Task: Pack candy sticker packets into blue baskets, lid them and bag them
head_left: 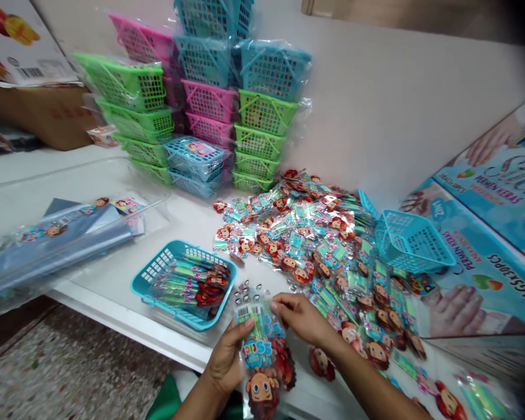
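Observation:
Low at the table's front edge, my left hand [230,356] is closed around a small bunch of candy packets [262,361], clear plastic printed with a cartoon face. My right hand [300,318] pinches the upper right corner of the same bunch. Just left of my hands is a blue plastic basket [142,283] with similar packets laid in it side by side. Tiny dark-and-white pieces [245,291] lie on the table right behind my left hand. A large loose heap of candy packets [289,239] spreads behind and to the right of my hands.
Stacks of wrapped green baskets [131,87], pink baskets [210,102] and blue ones stand against the wall. An open blue basket [413,239] sits beside printed cartons [476,256] at right. A clear plastic tray [157,201] holds packets and blue sheets at left.

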The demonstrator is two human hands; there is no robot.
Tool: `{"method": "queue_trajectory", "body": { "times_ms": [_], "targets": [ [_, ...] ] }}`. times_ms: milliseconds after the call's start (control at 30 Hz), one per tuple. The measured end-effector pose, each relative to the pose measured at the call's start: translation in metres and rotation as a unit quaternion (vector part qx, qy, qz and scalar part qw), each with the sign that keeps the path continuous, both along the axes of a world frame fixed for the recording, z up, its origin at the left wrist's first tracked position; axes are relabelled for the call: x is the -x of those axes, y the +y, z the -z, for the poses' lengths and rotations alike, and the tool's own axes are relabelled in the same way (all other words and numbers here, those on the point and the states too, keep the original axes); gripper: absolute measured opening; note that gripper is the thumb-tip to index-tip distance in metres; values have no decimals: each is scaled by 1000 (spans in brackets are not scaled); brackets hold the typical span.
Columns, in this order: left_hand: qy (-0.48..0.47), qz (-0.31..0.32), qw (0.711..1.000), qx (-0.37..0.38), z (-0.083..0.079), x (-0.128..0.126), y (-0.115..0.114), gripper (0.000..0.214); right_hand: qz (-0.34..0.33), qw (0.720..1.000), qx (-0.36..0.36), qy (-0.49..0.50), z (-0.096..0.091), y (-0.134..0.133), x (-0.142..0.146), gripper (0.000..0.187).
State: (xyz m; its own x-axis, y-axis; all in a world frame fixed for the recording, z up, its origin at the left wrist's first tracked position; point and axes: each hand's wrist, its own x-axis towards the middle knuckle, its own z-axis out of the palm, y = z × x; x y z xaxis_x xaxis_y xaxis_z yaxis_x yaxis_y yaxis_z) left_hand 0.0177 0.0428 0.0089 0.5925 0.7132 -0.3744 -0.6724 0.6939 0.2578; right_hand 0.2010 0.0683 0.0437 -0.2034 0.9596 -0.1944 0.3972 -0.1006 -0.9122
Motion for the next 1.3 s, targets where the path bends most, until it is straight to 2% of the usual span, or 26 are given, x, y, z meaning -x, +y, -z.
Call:
{"method": "queue_trajectory", "body": {
  "times_ms": [67, 133, 167, 233, 300, 367, 433, 500, 600, 700, 800, 867, 933, 1000, 1100, 1167, 1233, 1300],
  "targets": [
    [9, 20, 1000, -2, 1, 1, -1, 39, -26, 987, -92, -131, -2, 1, 1, 38],
    [19, 32, 999, -8, 3, 4, -2, 38, 24, 947, -173, -269, -2, 19, -11, 35],
    [25, 35, 999, -12, 4, 5, -3, 37, 74, 925, -185, -324, -1, 33, -19, 41],
    [38, 46, 998, -26, 5, 6, -5, 37, 180, 888, -162, -392, 5, 63, -34, 68],
    [40, 62, 996, -42, 5, 6, -5, 36, 256, 870, -118, -404, 12, 91, -44, 84],
    [38, 67, 996, -51, 4, 6, -5, 34, 284, 872, -96, -387, 17, 110, -51, 84],
    [40, 57, 997, -46, 4, 7, -4, 32, 279, 886, -90, -359, 18, 115, -54, 79],
    [44, 47, 997, -42, 5, 10, -3, 31, 253, 910, -86, -316, 15, 108, -56, 64],
    [50, 44, 997, -50, 5, 12, -2, 33, 165, 953, -83, -240, 7, 75, -51, 36],
    [42, 43, 997, -55, 5, 9, -3, 38, 70, 981, -71, -166, 1, 27, -30, 31],
    [32, 34, 998, -50, 5, 4, -4, 45, 22, 987, -82, -133, -1, -18, -2, 30],
    [37, 41, 997, -45, 8, 3, -7, 46, -10, 973, -117, -197, -2, -35, 10, 32],
    [43, 60, 996, -44, 12, 4, -10, 44, -57, 951, -136, -272, -7, -39, 11, 34],
    [36, 90, 994, -53, 14, 6, -13, 43, -67, 951, -120, -277, -17, -30, 4, 36],
    [-8, 150, 986, -78, 10, 6, -17, 50, -34, 983, -95, -150, -34, -3, -8, 38],
    [-50, 181, 978, -87, 5, 3, -19, 56, -97, 992, -59, -49, -40, 9, -11, 44],
    [-76, 178, 977, -86, 1, 0, -22, 56, -191, 981, -1, 24, -39, 9, -7, 49],
    [-83, 160, 981, -78, 1, -1, -25, 50, -187, 979, 24, 72, -34, -3, 2, 52]
  ]
}}
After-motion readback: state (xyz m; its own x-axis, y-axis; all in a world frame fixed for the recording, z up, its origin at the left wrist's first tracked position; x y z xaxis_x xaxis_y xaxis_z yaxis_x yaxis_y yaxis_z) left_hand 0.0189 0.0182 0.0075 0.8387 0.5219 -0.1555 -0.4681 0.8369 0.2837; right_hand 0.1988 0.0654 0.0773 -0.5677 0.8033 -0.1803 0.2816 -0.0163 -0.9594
